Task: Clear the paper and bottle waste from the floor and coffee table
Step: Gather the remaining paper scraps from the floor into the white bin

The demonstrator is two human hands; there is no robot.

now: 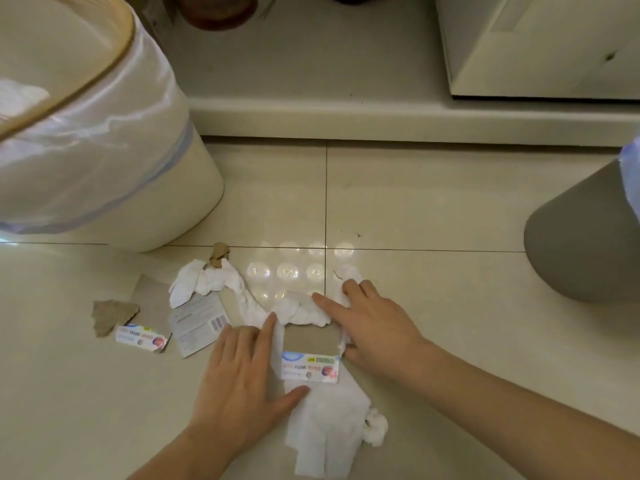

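Observation:
Paper waste lies scattered on the tiled floor. White crumpled tissue stretches in a band toward the middle, and a flat tissue sheet lies nearest me. A torn cardboard piece with a printed label sits between my hands. My left hand lies flat, fingers spread, on the paper at its left side. My right hand presses with straight fingers on the tissue at its right side. More torn card lies to the left: a barcode piece, a labelled piece and brown scraps.
A cream bin with a clear liner stands at the left, some white paper inside it. A grey bin stands at the right edge. A raised step runs along the back, with a white box on it.

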